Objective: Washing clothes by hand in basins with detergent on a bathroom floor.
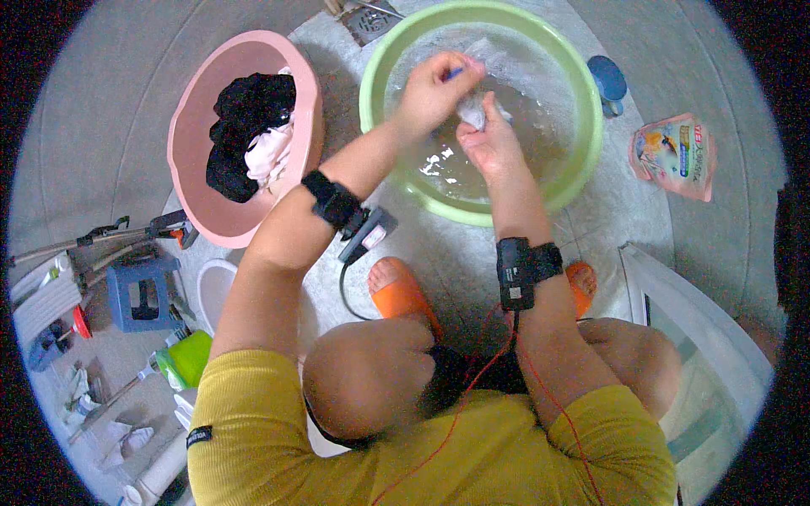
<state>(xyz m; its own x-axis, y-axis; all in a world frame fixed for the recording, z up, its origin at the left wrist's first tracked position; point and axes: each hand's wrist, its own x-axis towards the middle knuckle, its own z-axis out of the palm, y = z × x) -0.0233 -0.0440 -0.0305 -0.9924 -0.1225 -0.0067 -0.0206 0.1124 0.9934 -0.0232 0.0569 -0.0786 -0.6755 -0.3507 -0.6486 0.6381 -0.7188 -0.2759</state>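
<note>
On the floor, a pink basin [192, 160] holding black garments [253, 110] and a pale garment [270, 156] stands left of the green basin [464, 212], with a blue cup [607, 80] just beyond its right rim and a pink pouch [675, 156] farther out. Over the green basin's water, well inside its rim, a whitish cloth [474, 111] sits between the hands: the left hand [434, 88] pinches its upper part, and the right hand [489, 143] is clamped on its lower part.
</note>
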